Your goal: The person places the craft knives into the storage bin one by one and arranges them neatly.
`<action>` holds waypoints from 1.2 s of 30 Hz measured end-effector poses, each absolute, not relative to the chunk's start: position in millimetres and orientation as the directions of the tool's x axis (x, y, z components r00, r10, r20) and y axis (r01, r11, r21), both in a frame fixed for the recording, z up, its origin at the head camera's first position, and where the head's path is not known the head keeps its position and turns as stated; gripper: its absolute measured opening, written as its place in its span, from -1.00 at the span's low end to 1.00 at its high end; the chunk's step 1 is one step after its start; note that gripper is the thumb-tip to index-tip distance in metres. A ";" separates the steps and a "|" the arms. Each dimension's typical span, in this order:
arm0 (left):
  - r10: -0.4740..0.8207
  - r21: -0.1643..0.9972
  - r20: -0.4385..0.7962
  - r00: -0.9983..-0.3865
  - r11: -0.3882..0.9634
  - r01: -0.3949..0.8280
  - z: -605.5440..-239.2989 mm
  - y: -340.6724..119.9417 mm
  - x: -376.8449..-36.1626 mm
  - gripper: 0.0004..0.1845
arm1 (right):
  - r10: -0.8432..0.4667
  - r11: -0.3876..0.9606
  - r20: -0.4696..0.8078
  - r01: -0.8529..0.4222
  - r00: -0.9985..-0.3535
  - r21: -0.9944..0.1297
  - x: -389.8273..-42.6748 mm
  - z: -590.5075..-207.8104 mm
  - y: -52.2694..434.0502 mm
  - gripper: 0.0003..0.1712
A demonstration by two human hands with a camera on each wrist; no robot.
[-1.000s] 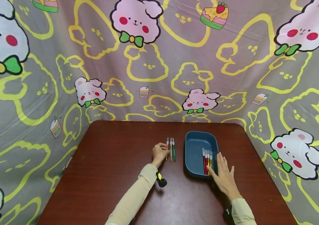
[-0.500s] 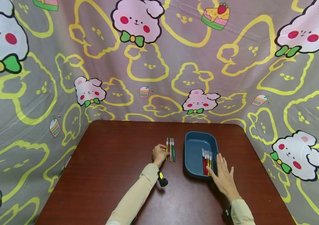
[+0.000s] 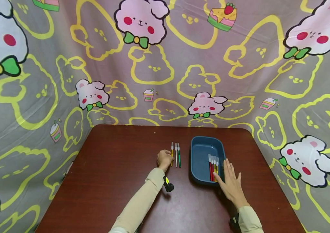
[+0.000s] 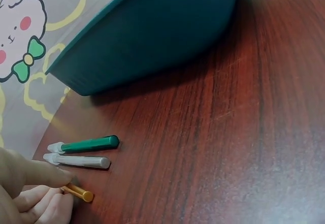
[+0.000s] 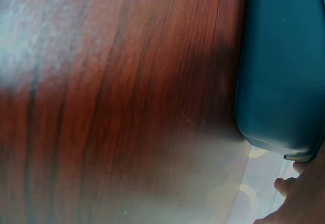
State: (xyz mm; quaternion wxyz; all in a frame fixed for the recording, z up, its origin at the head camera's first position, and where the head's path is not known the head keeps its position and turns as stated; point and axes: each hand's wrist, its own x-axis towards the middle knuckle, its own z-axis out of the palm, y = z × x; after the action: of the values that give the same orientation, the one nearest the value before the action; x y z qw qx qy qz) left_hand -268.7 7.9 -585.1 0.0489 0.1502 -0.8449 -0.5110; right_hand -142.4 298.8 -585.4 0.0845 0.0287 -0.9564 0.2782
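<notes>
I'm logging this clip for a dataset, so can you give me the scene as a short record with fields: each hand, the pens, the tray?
left hand: pinches the yellow pen
right hand: flat, fingers straight, against the blue tray
pens on table: yellow pen, white pen, green pen, side by side
tray contents: red and yellow pens
surface: brown wooden table

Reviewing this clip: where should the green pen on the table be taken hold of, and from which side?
Pinch the green pen mid-barrel from above. It lies flat, close beside the white pen, so side access is tight; the tray-facing side is freer.
</notes>
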 end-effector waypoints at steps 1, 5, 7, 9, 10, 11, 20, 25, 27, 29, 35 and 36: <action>-0.309 0.875 -0.070 -0.949 0.438 -0.207 -586.2 8.3 -270.0 -0.78 | -0.010 0.843 0.176 -0.103 -0.984 -0.527 -142.4 -585.3 299.0 0.05; -0.329 0.861 -0.065 -0.942 0.458 -0.220 -587.6 10.0 -273.4 -0.83 | -0.014 0.842 0.164 -0.100 -0.986 -0.530 -143.3 -585.7 300.3 0.05; -0.336 0.852 -0.056 -0.940 0.475 -0.221 -587.1 10.4 -274.5 -0.85 | -0.014 0.842 0.165 -0.101 -0.986 -0.530 -143.3 -585.4 300.6 0.05; -0.338 0.847 -0.055 -0.939 0.483 -0.223 -585.4 10.1 -275.0 -0.87 | -0.012 0.842 0.167 -0.100 -0.986 -0.529 -143.4 -585.3 301.1 0.05; -0.338 0.844 -0.055 -0.939 0.487 -0.225 -584.3 9.8 -275.0 -0.87 | -0.011 0.843 0.168 -0.100 -0.986 -0.528 -143.4 -585.0 301.1 0.05; -0.337 0.841 -0.056 -0.940 0.491 -0.226 -582.8 9.5 -274.8 -0.87 | -0.011 0.843 0.170 -0.101 -0.985 -0.528 -143.3 -584.8 301.0 0.05; -0.314 0.826 -0.050 -0.948 0.520 -0.216 -575.0 6.6 -273.3 -0.85 | -0.004 0.842 0.189 -0.106 -0.982 -0.529 -141.9 -584.7 298.4 0.05; -0.304 0.827 -0.031 -0.952 0.528 -0.195 -576.6 7.5 -274.4 -0.82 | -0.001 0.846 0.178 -0.096 -0.984 -0.525 -142.1 -584.2 298.4 0.05; -0.305 0.831 -0.027 -0.952 0.523 -0.191 -577.5 7.7 -274.5 -0.81 | -0.001 0.846 0.168 -0.090 -0.986 -0.525 -142.4 -583.8 298.5 0.05; -0.307 0.835 -0.030 -0.951 0.516 -0.193 -578.9 7.7 -274.3 -0.80 | -0.003 0.846 0.157 -0.086 -0.988 -0.526 -142.5 -583.5 298.4 0.05; -0.315 0.848 -0.024 -0.949 0.497 -0.186 -580.8 6.0 -273.5 -0.81 | -0.004 0.844 0.152 -0.085 -0.988 -0.530 -142.7 -583.0 298.4 0.06; -0.318 0.853 -0.022 -0.948 0.489 -0.183 -580.7 5.7 -273.2 -0.82 | -0.004 0.844 0.155 -0.086 -0.988 -0.529 -142.9 -583.0 298.3 0.05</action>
State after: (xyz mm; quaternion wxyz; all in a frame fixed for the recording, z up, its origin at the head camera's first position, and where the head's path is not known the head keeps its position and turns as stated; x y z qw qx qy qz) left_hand -273.2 5.7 -580.7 0.0693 0.1456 -0.8602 -0.4838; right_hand -142.9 298.3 -583.0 0.0740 0.0235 -0.9574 0.2782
